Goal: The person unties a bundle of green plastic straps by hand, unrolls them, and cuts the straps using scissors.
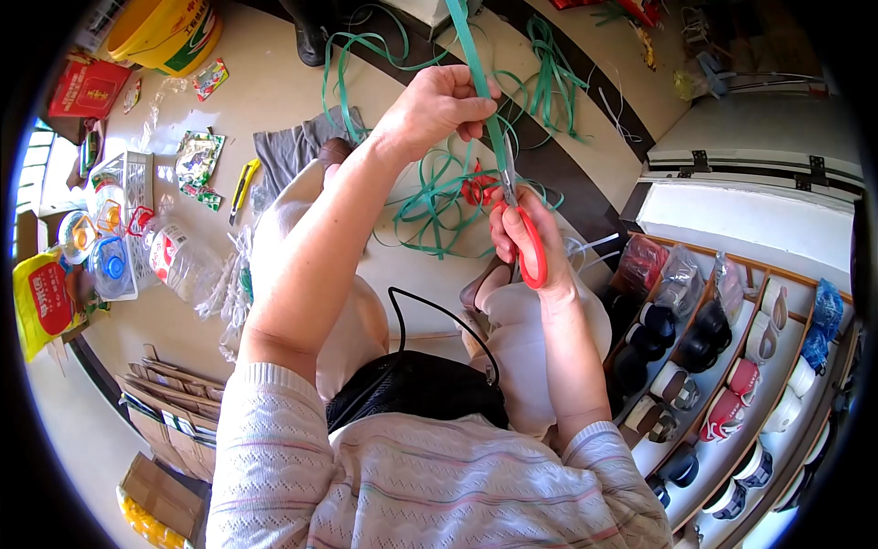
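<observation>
The left hand (453, 102) is pinching 1 green strap (470, 46), whose lower end is meeting the red-handled scissors (510, 186) the right hand (538, 224) is gripping. Cutting is looking unfinished; more green straps (437, 215) are lying tangled on the floor (274, 91).

Green strap (469, 46) cropped at top edge

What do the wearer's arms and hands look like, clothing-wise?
Left hand and right hand are both ungloved; no watch or bracelet shows on either wrist. Left sleeve and right sleeve are pale, light-greyish textured knit with zigzag patterning and thin pinkish stripes, leaving the forearms bare. No cables or markings visible on the arms.
</observation>
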{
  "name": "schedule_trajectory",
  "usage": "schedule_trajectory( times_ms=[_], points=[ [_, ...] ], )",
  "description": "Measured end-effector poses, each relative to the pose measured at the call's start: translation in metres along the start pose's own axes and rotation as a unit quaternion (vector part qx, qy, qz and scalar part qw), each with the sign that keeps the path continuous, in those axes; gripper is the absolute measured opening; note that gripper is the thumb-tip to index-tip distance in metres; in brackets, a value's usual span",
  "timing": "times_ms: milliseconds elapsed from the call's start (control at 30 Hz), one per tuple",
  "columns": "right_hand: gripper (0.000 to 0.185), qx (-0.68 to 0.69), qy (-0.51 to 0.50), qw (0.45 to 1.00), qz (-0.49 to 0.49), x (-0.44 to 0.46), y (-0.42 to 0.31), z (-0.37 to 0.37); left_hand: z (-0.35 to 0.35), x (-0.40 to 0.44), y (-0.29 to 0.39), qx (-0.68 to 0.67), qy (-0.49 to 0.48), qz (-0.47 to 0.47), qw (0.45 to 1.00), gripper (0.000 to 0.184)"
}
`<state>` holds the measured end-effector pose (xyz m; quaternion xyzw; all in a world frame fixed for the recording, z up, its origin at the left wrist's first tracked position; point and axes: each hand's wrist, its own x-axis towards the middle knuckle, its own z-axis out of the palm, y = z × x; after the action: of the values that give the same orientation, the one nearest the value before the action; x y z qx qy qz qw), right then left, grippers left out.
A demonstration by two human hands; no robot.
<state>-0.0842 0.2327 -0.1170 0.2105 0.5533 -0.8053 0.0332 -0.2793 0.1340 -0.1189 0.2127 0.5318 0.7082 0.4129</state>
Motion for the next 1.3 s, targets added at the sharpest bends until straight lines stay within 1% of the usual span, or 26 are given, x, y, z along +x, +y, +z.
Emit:
schedule_trajectory(
  times_ms=[367,467,567,667,867,1200,1267,1300],
  points=[
    [0.037,-0.007,-0.001,1.000,0.012,0.0005,0.0004,-0.0006,-0.0004,-0.0005,-0.0012,0.011,0.002,0.001,1.000,0.018],
    [0.039,-0.051,-0.012,0.999,0.014,-0.0006,-0.0033,0.0007,-0.0002,-0.0007,-0.0002,0.017,0.003,-0.002,1.000,0.018],
    [0.038,-0.052,-0.011,0.998,0.017,-0.0009,-0.0039,0.0020,0.0003,-0.0011,-0.0003,0.020,0.006,0.000,1.000,0.019],
    [0.033,-0.007,0.007,1.000,0.028,-0.0006,-0.0007,0.0009,0.0006,-0.0016,0.0000,0.016,0.004,-0.001,1.000,0.019],
    [0.030,-0.031,0.026,0.999,0.031,-0.0018,-0.0021,0.0036,0.0003,-0.0014,-0.0008,0.014,-0.002,-0.003,1.000,0.020],
    [0.025,-0.124,0.068,0.990,0.021,-0.0020,0.0003,0.0070,0.0006,-0.0013,-0.0015,0.020,-0.007,-0.007,1.000,0.020],
    [0.026,-0.164,0.065,0.984,0.006,-0.0021,0.0016,0.0060,0.0024,-0.0026,0.0013,0.013,0.020,-0.018,1.000,0.019],
    [0.025,-0.159,0.070,0.985,0.011,-0.0023,0.0015,0.0073,0.0031,-0.0031,0.0026,0.009,0.033,-0.023,0.999,0.019]
  ],
)
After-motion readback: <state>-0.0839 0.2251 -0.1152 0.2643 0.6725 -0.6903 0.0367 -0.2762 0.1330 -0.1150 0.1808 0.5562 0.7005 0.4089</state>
